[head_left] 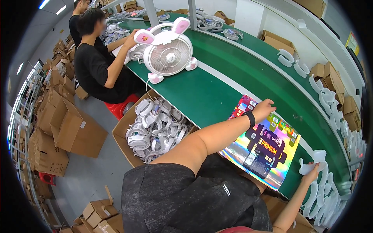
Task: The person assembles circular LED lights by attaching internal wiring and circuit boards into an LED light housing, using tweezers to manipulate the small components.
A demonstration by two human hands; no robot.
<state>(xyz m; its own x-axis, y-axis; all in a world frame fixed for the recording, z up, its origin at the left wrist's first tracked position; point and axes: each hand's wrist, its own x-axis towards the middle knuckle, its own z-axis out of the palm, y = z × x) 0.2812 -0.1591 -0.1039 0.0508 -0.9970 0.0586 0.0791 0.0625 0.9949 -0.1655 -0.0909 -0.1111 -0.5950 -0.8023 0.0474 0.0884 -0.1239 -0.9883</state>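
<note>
My left hand [264, 110], with a black band at the wrist, is over the far edge of a shiny, multicoloured printed sheet [287, 171]. Its fingers are loosely stretched and partly apart, and I see nothing in them. The sheet lies on the green worktop and carries flat box designs. At the right, my right hand [310, 174] grips a white curved plastic piece [306, 167], with its fingers partly hidden. Similar white curved pieces [318, 196] lie piled and overlapping right beside that hand.
A white fan with pink rabbit ears [169, 54] stands on the green bench [213, 91]. Below sits a carton [122, 141] full of white plastic parts [149, 130]. A co-worker in black [91, 62] sits at the far left. More curved parts [328, 101] line the far ledge.
</note>
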